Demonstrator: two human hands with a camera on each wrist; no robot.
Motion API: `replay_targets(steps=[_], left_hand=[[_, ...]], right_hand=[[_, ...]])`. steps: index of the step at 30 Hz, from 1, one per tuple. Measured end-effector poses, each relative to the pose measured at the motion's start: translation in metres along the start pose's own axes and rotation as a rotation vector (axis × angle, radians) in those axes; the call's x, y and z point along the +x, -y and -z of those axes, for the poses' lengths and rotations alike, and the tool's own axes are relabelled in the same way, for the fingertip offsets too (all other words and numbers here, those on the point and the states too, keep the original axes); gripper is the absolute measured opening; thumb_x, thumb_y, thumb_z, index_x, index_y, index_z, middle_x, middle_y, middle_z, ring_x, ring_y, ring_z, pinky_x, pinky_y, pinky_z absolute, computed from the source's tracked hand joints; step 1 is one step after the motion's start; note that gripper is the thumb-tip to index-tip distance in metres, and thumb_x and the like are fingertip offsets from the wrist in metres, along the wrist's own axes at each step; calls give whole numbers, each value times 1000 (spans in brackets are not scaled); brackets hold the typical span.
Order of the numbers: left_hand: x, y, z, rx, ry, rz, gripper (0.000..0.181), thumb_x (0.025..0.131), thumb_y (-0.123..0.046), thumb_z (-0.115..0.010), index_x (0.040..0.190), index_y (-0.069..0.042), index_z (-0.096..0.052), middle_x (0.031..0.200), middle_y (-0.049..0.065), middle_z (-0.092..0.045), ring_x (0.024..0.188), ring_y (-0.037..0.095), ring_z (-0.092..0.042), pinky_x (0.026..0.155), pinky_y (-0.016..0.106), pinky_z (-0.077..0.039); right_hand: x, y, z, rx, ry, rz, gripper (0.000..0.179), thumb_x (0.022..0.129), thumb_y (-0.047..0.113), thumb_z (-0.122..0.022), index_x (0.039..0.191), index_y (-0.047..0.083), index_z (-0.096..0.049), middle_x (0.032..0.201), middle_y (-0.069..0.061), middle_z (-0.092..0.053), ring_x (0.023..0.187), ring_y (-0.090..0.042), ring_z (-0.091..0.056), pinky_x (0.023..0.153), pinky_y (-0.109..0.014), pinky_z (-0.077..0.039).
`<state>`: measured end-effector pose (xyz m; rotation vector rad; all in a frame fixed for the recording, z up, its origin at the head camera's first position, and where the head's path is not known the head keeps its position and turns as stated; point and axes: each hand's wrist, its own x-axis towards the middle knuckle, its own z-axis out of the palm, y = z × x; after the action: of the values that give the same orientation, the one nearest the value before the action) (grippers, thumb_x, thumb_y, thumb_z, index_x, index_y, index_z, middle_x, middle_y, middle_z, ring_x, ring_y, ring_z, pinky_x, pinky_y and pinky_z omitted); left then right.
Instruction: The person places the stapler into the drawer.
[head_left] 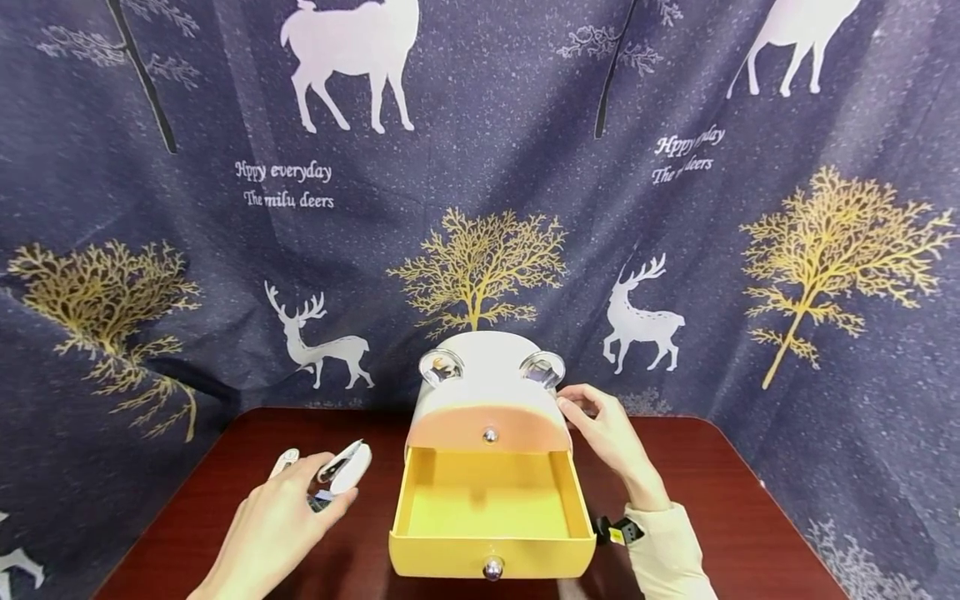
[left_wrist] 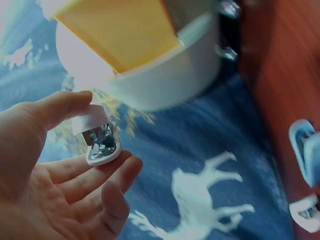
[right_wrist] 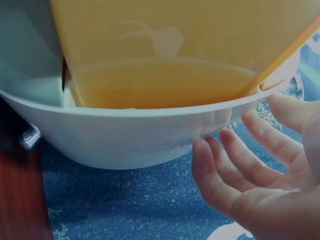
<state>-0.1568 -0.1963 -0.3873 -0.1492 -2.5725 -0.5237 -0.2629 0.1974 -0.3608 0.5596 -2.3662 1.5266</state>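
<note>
My left hand (head_left: 273,521) pinches a small white stapler (head_left: 351,468) between thumb and fingers, above the table left of the drawer box. In the left wrist view the stapler (left_wrist: 102,134) shows its metal inside. The white drawer box (head_left: 487,367) stands mid-table with two round silver-rimmed eyes on top. Its lower yellow drawer (head_left: 492,557) is pulled out; the peach upper drawer (head_left: 450,429) is closed. My right hand (head_left: 611,433) rests its fingertips at the box's right side, fingers loosely bent, as the right wrist view also shows along the white wall (right_wrist: 135,140).
On the table (head_left: 720,500) behind the left hand lie a white item (head_left: 285,461) and a blue one (left_wrist: 304,145), partly hidden by the hand in the head view. A black strap piece (head_left: 624,531) sits at the right wrist. A deer-print cloth (head_left: 480,167) hangs behind.
</note>
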Motion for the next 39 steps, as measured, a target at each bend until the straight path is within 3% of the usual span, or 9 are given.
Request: replay_targets(steps=[3,8,11,18,31,39], left_hand=[[2,-15,-2,-17,-42,-62,48,76,-37,-82,114,-12,-67,102,4,-69,86,25,-64,76,49,-48],[6,-39,-1,-67,-38,-112,43,76,-36,-83,112,-18,-68,101,-5,-67,78,12,-61,72,39,-48],[9,-52,0,-90,-15,-136,41,75,-35,-83,111,-21,-68,101,-10,-66,82,10,-60,70,37,-49],[23,-77,-4,-126,99,-230,36,76,-38,-82,107,-27,-68,93,-20,-60,79,3,-57,70,31,-48],[52,-117,-35,-91,301,-529,27,79,-39,-76,92,-18,-62,77,-14,-55,64,6,-51,56,27,-44],[60,-139,-44,-14,404,-573,31,76,-41,-76,75,-20,-54,63,-13,-43,54,6,-44,46,28,-36]], right_hand=[[1,-1,0,-12,-1,-2,19,96,7,-62,109,-7,-65,88,-13,-67,77,-19,-65,71,-30,-54],[2,-4,-1,-7,-2,-8,17,96,5,-61,108,-6,-65,88,-12,-66,76,-17,-64,71,-30,-54],[2,-4,-2,-3,3,2,18,96,6,-62,108,-6,-65,89,-13,-67,77,-18,-64,71,-30,-54],[2,-5,-2,1,8,16,20,96,8,-62,110,-5,-65,89,-11,-67,77,-15,-65,71,-30,-54],[2,-3,-1,-6,0,1,20,96,8,-62,111,-6,-65,92,-13,-67,79,-16,-65,72,-30,-54],[2,-2,-1,-16,-6,-10,19,96,7,-62,110,-4,-66,90,-11,-67,78,-18,-65,72,-30,-54]])
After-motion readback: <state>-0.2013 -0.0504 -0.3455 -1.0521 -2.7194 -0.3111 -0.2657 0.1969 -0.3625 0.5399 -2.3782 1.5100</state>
